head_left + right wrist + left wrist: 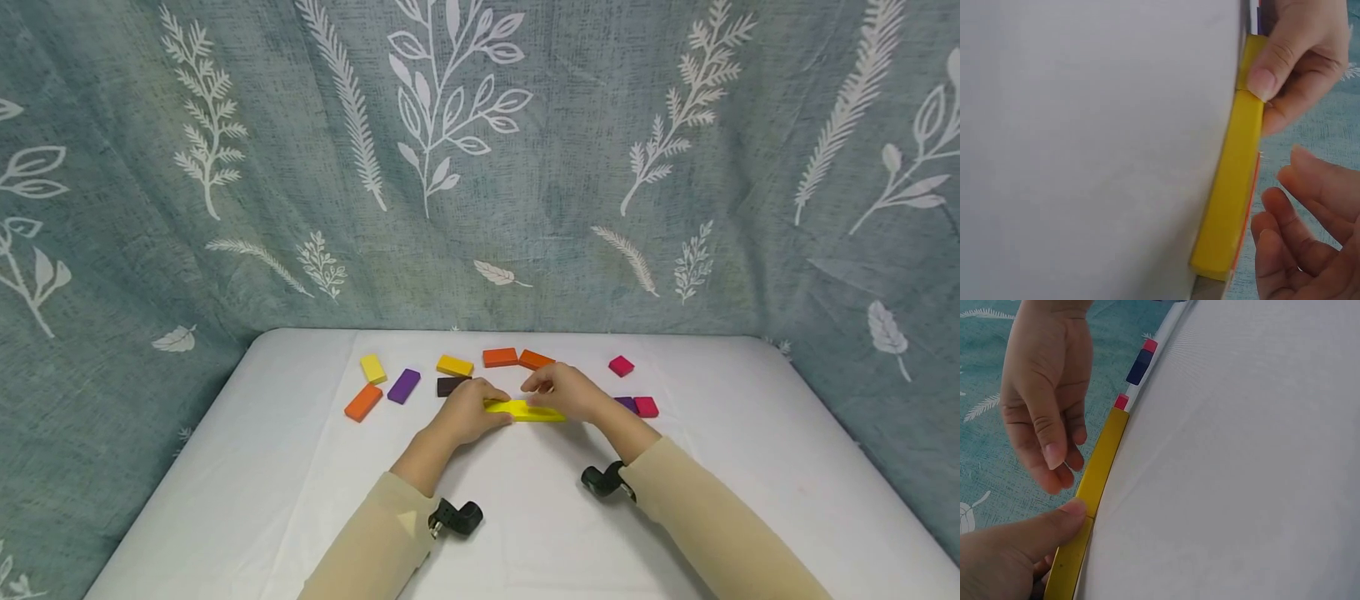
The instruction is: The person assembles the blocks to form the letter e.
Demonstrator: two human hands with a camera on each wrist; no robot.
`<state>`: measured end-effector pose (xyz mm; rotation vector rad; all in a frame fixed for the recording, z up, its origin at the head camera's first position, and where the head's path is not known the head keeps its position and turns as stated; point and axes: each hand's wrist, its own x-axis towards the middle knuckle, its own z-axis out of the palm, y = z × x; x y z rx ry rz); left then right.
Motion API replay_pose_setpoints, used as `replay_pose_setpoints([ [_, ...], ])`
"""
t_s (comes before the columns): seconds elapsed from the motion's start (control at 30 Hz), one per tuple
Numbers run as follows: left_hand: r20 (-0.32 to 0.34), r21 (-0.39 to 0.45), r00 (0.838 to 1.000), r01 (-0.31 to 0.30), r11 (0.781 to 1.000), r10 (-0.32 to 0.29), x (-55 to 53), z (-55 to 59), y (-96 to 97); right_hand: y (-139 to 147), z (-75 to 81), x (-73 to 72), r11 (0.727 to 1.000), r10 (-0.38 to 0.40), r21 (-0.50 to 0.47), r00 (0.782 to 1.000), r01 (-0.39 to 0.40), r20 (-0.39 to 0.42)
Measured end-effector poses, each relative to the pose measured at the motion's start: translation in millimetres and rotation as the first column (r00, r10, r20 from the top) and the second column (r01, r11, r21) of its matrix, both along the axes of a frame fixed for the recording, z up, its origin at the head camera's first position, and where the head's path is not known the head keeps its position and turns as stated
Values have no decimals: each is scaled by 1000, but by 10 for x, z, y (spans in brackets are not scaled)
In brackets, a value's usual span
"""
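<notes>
Two yellow blocks [538, 412] lie end to end in a row on the white tabletop, and the seam between them shows in both wrist views. My left hand [468, 410] pinches the row at its left part, with the thumb [1072, 509] on the near side by the seam and the fingers behind. Just beyond the right part of the row is my right hand [570, 392], its fingers loosely bent and holding nothing. In the right wrist view, a gap separates these fingers [1279, 206] from the longer yellow block [1225, 187].
Left of the hands lie a yellow block [372, 368], an orange one [363, 402] and a purple one [404, 387]. Behind are a dark block [450, 387], an amber one [454, 365] and orange ones [500, 357]. Pink blocks [646, 407] and a purple one are rightward.
</notes>
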<state>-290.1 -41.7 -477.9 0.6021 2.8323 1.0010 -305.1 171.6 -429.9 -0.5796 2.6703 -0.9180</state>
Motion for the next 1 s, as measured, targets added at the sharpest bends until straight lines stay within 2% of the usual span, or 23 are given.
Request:
replay_pose_setpoints([
  [0.33,-14,-2,1000,2,1000,-2,-1,13,4,-14,-86,40,999,44,1,999,-44,-22],
  [0.73,-21,-18,1000,4,1000,-4,2,10,12,-44,-108,46,999,2,34,1000,-2,-7],
  [1.0,-35,12,999,14,1000,-13,-1,4,8,-55,-114,39,999,-19,49,1000,19,-1],
])
